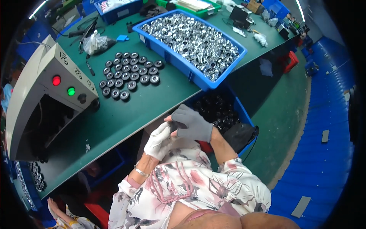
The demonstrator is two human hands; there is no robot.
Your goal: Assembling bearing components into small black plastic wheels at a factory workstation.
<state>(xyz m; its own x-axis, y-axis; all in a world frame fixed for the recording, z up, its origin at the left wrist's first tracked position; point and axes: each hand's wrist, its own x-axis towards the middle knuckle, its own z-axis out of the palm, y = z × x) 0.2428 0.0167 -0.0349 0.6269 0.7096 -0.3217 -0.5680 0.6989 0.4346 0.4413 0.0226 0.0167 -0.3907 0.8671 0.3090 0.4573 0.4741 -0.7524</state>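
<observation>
At 6 o'clock below the green desk (126,110), the white-gloved left hand (158,142) and grey-gloved right hand (192,124) meet, fingers together on a small dark part (174,126); better hold it steady, close to the body

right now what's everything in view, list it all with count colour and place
workbench: one, green top, across the upper left
big bin: one, blue, on the bench, heaped with small shiny silver metal parts
round parts: about two dozen, black with grey centres, laid in rows on the bench left of the big bin
machine: one, light grey housing with a red and a green button, left end of the bench
plastic bag: one, clear, bench behind the rows
lower bin: one, blue, below the bench edge, holds black round parts
floor: blue, right side
left hand: white glove, at the lap, fingers touching the right hand
right hand: grey glove, meeting the left; anything held is hidden
</observation>
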